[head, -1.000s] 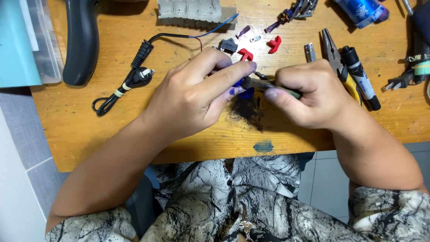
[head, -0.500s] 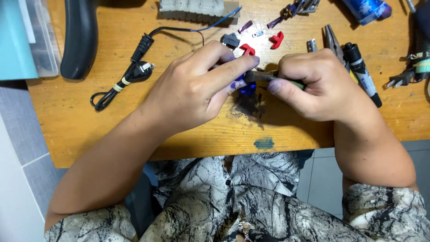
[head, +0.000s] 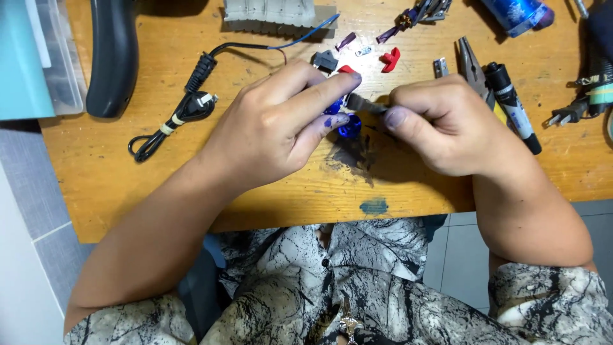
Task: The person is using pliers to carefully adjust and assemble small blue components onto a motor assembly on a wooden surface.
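Our two hands meet over a small blue part at the middle of the wooden worktop (head: 115, 185).

From the left: a coiled black power cord (head: 182, 112), then our left hand (head: 274, 128) pinching the blue part (head: 341, 115) between fingertips, our right hand (head: 440, 121) closed around a thin dark tool (head: 364, 104) touching it, and beyond, pliers (head: 472, 67) beside a black marker (head: 514, 105).

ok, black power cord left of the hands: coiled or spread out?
Partly coiled. The black power cord is bundled with a tie near its plug; its far end runs loose toward the grey block.
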